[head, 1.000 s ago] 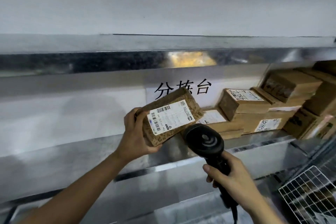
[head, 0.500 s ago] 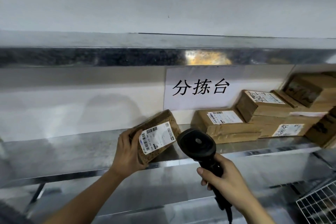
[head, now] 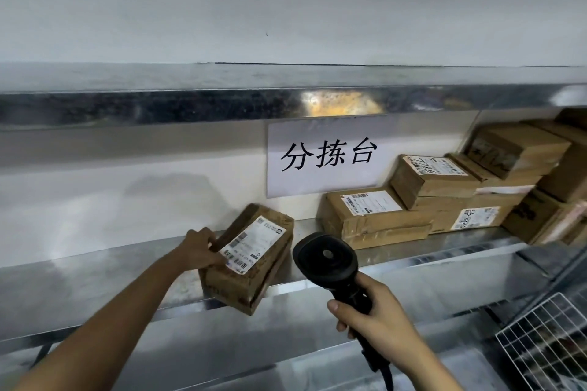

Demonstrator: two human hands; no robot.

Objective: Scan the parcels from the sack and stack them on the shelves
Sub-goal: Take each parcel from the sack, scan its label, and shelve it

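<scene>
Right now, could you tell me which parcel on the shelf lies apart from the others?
The parcel in the left hand, left of the barcode scanner; the others are stacked together at right.

One head-worn wide-angle view looks forward and slightly down from close in front of the steel shelf (head: 95, 289), facing the white wall (head: 286, 3) behind it. Both forearms (head: 104, 330) enter from the bottom edge, and the lens bows the shelf's front edge.
</scene>
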